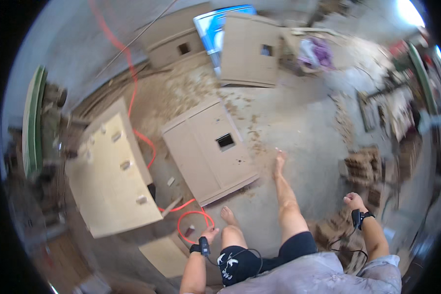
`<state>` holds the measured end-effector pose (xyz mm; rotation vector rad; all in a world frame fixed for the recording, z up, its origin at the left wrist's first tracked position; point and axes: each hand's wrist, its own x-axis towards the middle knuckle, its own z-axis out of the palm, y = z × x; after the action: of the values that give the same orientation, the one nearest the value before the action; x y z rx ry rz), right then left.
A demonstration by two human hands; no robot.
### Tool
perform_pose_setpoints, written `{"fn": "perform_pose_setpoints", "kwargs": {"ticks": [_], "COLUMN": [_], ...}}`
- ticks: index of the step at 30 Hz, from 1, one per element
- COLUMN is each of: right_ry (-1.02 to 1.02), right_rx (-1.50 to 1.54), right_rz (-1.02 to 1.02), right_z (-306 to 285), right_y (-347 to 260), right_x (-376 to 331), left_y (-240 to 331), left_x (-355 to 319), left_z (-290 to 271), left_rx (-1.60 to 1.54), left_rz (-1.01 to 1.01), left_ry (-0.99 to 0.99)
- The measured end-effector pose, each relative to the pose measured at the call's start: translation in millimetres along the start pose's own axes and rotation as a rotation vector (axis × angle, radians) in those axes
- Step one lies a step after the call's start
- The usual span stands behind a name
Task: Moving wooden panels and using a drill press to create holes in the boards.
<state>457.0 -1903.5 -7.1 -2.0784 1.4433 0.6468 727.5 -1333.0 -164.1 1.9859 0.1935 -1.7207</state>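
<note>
I stand barefoot on a dusty concrete floor, one leg stepped forward. My left hand hangs by my left knee with loose fingers and holds nothing; a coiled orange hose lies on the floor just beyond it. My right hand is out to the right, fingers curled into a fist, empty. Both wrists wear black bands with cables. A wooden cabinet panel with a small square hole lies flat on the floor ahead of my feet.
A pale board with small blocks on it lies to the left. Two more cabinet panels lean at the back beside a blue sheet. Wood scraps are stacked on the right. Sawdust covers the floor; machinery stands at the left.
</note>
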Motion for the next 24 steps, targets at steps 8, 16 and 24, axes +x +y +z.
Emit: {"fn": "perform_pose_setpoints", "kwargs": {"ticks": [8,16,24], "right_ry": [-0.217,-0.066,0.269], "right_rx": [0.311,0.817,1.297], "right_rz": [0.286,0.391,0.705], "right_z": [182,339,410], "right_y": [86,48,39], "right_x": [-318,-463,-521], "left_y": [61,113,237], "left_x": [-21,-32,-37], "left_z": [-94,-148,79], "left_rx": [0.363,1.577,1.214], "left_rz": [0.539,0.54,0.525], "left_ry": [0.221,-0.037,-0.049]}}
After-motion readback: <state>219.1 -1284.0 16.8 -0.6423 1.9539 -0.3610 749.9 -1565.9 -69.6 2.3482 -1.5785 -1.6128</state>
